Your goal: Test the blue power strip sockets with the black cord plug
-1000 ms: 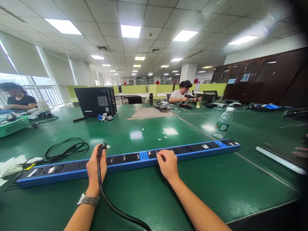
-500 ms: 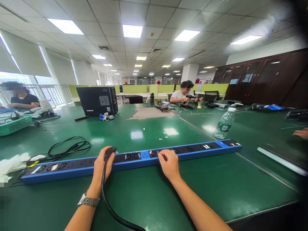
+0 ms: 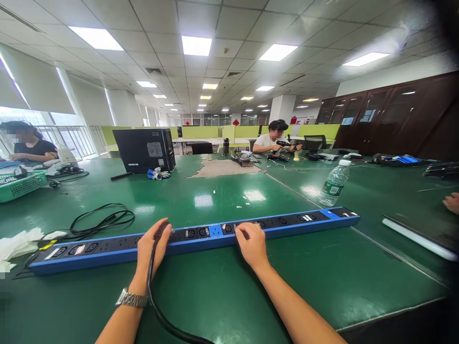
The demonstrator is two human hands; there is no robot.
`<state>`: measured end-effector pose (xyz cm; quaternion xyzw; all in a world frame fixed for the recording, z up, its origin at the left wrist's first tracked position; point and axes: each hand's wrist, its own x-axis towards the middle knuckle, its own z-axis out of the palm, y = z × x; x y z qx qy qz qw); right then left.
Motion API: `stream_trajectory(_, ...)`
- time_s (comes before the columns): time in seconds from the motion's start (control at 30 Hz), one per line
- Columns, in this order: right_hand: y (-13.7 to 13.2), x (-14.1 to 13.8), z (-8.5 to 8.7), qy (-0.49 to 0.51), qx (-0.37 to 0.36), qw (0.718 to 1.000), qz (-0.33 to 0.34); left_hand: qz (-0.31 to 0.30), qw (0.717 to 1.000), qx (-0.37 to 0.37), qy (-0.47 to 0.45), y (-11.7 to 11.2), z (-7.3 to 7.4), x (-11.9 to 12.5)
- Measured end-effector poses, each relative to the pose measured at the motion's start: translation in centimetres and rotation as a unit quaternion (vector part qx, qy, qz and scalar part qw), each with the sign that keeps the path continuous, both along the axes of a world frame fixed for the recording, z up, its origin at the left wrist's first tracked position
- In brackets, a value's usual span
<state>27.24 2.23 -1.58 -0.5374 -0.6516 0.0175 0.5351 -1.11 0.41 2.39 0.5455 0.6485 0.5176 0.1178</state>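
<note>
A long blue and black power strip (image 3: 211, 246) lies slantwise across the green table, with rows of sockets along its top. Above its left half, my left hand (image 3: 153, 246) is closed round the plug end of a thick black power cable (image 3: 152, 289), which hangs down toward me. My fingers mostly hide the plug. My right hand (image 3: 253, 243) rests at the strip's middle with curled fingers, gripping it; the fingertips are partly hidden. A blue socket (image 3: 215, 231) sits just left of this hand.
Behind the strip's right end stands a water bottle (image 3: 335, 184). A thin black cord (image 3: 107, 220) and white tissue (image 3: 21, 246) lie at left. Further back are a computer case (image 3: 141, 150) and a green basket (image 3: 25, 186). Two people sit at the table; another person's hand (image 3: 452, 203) shows at right.
My left hand has turned slightly, so the plug shows less, and the hanging cable has shifted a little left. My right hand stays at the same spot on the strip.
</note>
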Motion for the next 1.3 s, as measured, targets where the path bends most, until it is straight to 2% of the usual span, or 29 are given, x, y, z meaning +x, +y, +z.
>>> stream_trajectory(0.43, 0.0, -0.2, 0.1, 0.002, 0.000, 1.000, 0.001, -0.016, 0.997, -0.005, 0.071, 0.7, -1.2, -0.6)
stream_trajectory(0.67, -0.1, -0.2, 0.1, 0.005, 0.005, 1.000, 0.002, -0.016, 0.993, 0.025, 0.112, 1.1, -2.0, -0.6)
stream_trajectory(1.3, 0.0, -0.1, 0.0, 0.000, -0.001, 1.000, 0.002, -0.012, 0.978, 0.040, 0.207, 0.6, -1.6, 0.0)
